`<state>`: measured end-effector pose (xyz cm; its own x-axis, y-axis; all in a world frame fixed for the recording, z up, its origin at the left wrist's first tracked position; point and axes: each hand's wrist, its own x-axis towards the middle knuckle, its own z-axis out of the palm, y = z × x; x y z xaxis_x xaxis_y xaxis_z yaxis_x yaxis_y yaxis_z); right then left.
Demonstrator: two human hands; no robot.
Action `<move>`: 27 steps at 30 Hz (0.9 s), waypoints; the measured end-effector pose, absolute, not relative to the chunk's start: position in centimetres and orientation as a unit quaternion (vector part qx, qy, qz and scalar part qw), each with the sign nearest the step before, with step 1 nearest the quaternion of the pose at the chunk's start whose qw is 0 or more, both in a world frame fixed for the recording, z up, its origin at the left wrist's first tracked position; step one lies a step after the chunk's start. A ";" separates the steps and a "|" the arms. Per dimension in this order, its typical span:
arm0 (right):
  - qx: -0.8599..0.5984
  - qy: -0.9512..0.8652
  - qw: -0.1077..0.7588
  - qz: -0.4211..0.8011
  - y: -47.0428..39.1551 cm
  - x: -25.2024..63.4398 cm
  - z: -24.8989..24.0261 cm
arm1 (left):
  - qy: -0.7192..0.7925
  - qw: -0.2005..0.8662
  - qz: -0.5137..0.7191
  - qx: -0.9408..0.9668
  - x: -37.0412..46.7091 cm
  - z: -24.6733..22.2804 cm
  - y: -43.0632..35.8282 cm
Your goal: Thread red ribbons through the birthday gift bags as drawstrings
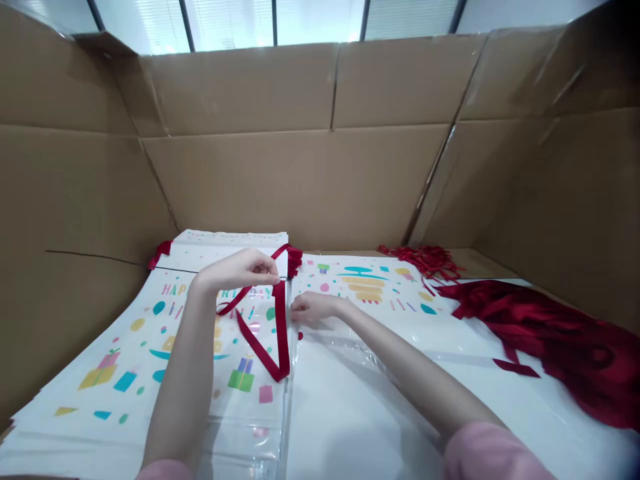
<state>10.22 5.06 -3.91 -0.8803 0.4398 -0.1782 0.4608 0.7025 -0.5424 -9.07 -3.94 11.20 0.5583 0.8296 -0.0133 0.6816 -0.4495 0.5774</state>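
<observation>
My left hand is closed in a pinch at the upper end of a red ribbon, which hangs down and folds back over the printed birthday bags. These lie stacked on the left, with coloured cakes, gifts and dots on white. A thin dark cord runs from the left to this hand. Close by on the right, my right hand has its fingers pressed together at the right edge of the stack, by the clear plastic. What those fingertips hold, if anything, is hidden.
A heap of red ribbons lies at the right, with thin red strands behind it. Another printed sheet lies beyond my right forearm. Tall cardboard walls stand at the back and both sides.
</observation>
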 end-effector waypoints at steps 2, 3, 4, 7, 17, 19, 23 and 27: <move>0.238 0.933 0.016 -0.270 5.0 9.7 -4.9 | 0.451 0.290 0.115 0.836 -8.8 10.7 -3.3; 0.231 0.939 0.012 -0.254 4.9 9.5 -5.1 | 0.449 0.300 0.106 0.835 -8.8 10.5 -3.0; 0.225 0.946 0.007 -0.234 4.9 9.4 -5.2 | 0.446 0.309 0.098 0.834 -8.7 10.3 -2.7; 0.216 0.959 -0.001 -0.182 4.9 9.5 -4.9 | 0.441 0.330 0.082 0.830 -8.5 9.7 -1.9; 0.238 0.913 0.104 -0.316 5.8 10.8 -3.7 | 0.404 0.381 0.069 0.829 -8.3 9.9 -1.8; 0.242 0.908 0.112 -0.324 5.8 11.0 -3.4 | 0.381 0.386 0.069 0.837 -8.2 10.5 -2.3; 0.238 0.908 0.117 -0.325 5.9 11.1 -3.5 | 0.355 0.401 0.033 0.844 -7.1 10.2 -2.5; 0.226 0.903 0.106 -0.348 6.7 10.9 -4.9 | 0.376 0.425 -0.011 0.823 -6.0 8.2 -1.3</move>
